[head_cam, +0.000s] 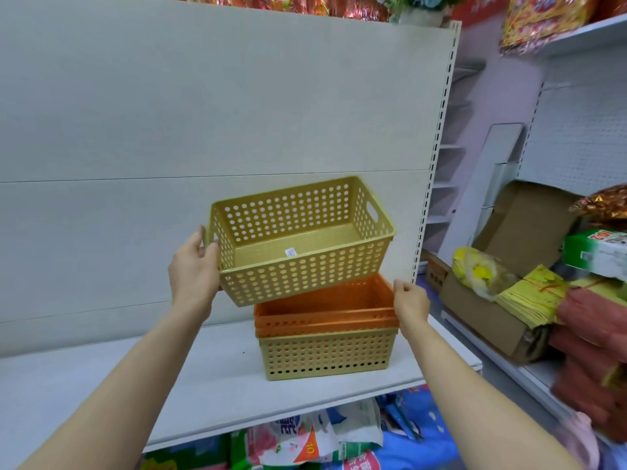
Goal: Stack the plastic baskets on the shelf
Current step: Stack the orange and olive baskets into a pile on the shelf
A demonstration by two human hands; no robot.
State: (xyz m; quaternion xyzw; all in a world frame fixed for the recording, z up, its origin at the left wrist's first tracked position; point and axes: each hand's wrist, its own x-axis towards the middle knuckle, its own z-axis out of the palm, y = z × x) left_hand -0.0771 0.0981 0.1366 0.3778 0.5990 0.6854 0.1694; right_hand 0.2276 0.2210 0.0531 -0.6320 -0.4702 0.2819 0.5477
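A yellow perforated plastic basket (pixel 302 242) hangs tilted in the air, its left end gripped by my left hand (pixel 195 269). Just below it a stack stands on the white shelf (pixel 203 378): two orange baskets (pixel 325 308) nested inside a yellow bottom basket (pixel 327 356). The raised basket's lower right corner overlaps the stack's top. A small white sticker lies on the raised basket's floor. My right hand (pixel 410 301) rests against the right rim of the orange baskets, fingers curled at the edge.
A slotted shelf upright (pixel 437 137) runs down just right of the stack. Cardboard boxes (pixel 502 300) with yellow packets and red bundles fill the shelf at right. Packaged goods (pixel 322 439) lie under the shelf. The white back panel rises behind.
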